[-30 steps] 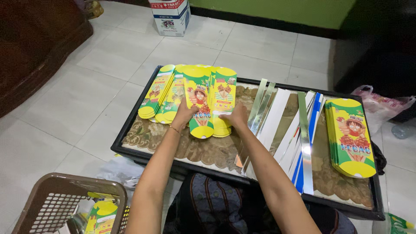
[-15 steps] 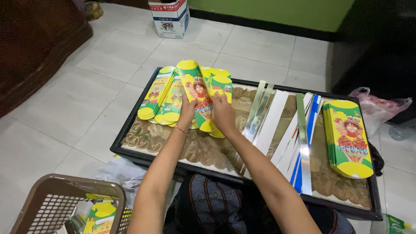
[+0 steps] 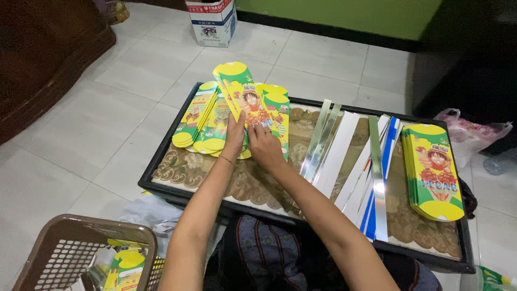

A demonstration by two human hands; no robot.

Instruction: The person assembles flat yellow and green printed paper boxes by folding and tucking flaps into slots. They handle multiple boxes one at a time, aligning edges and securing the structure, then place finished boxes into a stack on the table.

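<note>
Both hands meet at the far left part of a low black-framed table [image 3: 161, 161] covered with a brown patterned cloth; the left hand [image 3: 235, 138] lies with its fingers stretched upward along the lower half of a flat yellow and green paper sleeve [image 3: 242, 91], and the right hand [image 3: 265, 145] presses curled fingers onto the same sleeve from the right, a ring on one finger; the two hands together grasp the sleeve, which tilts up and to the left above the others. Under and beside it lies a fanned pile of like sleeves [image 3: 202, 121], overlapping one another, their rounded yellow ends toward the person. To the right of the hands, shiny silver and white strips [image 3: 336, 148] lie slanted across the cloth, with a blue strip among them; at the far right end of the table sits a neat stack of sleeves [image 3: 433, 170], well apart from the hands. On the tiled floor, a brown plastic basket [image 3: 81, 242] stands at the lower left with more sleeves inside; a cardboard box [image 3: 212, 21] stands beyond the table, near the green wall.
</note>
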